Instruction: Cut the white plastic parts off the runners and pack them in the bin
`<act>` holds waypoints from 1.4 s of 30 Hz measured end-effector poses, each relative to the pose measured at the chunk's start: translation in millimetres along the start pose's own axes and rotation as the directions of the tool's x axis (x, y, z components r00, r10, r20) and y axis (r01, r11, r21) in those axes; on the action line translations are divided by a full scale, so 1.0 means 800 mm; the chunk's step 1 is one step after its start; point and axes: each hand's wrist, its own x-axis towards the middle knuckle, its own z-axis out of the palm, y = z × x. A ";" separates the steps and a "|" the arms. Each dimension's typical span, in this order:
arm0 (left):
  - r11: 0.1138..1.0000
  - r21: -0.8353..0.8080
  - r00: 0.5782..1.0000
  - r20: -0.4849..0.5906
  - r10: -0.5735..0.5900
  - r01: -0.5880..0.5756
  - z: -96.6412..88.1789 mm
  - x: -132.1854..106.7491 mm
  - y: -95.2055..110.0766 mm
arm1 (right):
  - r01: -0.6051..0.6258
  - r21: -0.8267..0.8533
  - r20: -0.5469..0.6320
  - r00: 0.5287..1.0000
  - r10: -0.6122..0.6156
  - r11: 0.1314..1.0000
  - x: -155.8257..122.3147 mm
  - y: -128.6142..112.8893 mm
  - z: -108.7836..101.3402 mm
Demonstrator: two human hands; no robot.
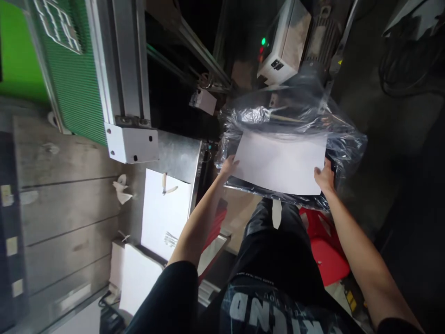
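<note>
A large white sheet (281,160) lies level in front of my body, slightly bowed. At its left edge my left hand (229,166) is closed with the thumb on top. My right hand (325,176) grips the opposite edge the same way, fingers partly hidden underneath. Beneath and around the sheet is a dark tray or crate (243,185) lined with a clear plastic bag (292,109), whose crumpled film stands up along the far side. Whether the sheet touches the bottom of the lined crate I cannot tell.
To the left, a conveyor with a green belt (73,69) ends at a metal frame. Below it, another white sheet (167,208) with a small tool (164,184) lies on a metal table. A motor (318,41) and control box (287,39) stand ahead; a red stool (328,260) is by my legs.
</note>
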 end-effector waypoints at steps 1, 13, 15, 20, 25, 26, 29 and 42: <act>0.999 0.038 1.000 0.012 0.005 -0.006 0.002 -0.002 -0.004 | -0.006 -0.003 -0.014 1.000 0.006 1.000 -0.005 0.002 0.007; 0.904 0.418 0.977 0.213 -0.002 -0.089 0.060 -0.005 -0.032 | -0.116 -0.053 -0.091 0.990 0.111 0.992 -0.022 0.030 0.054; 0.894 0.440 0.971 0.238 -0.025 -0.085 0.067 0.002 -0.036 | -0.125 -0.073 -0.066 0.991 0.121 0.989 -0.027 0.034 0.051; 0.874 0.482 0.958 0.274 -0.082 -0.063 0.073 0.016 -0.042 | -0.157 -0.126 -0.075 0.986 0.148 0.980 -0.034 0.037 0.042; 0.830 0.558 0.941 0.281 -0.190 0.001 0.079 0.012 -0.048 | -0.177 -0.158 0.017 0.983 0.182 0.971 -0.028 0.036 0.047; 0.821 0.571 0.938 0.284 -0.197 0.000 0.080 0.011 -0.048 | -0.165 -0.157 0.040 0.984 0.173 0.974 -0.027 0.035 0.050; 0.805 0.590 0.937 0.307 -0.165 -0.052 0.089 0.011 -0.048 | -0.118 -0.151 0.054 0.990 0.127 0.981 -0.021 0.033 0.061; 0.687 0.536 0.822 0.546 0.161 -0.491 0.228 -0.011 0.041 | 0.147 -0.306 -0.431 0.860 -0.275 0.941 -0.031 -0.027 -0.032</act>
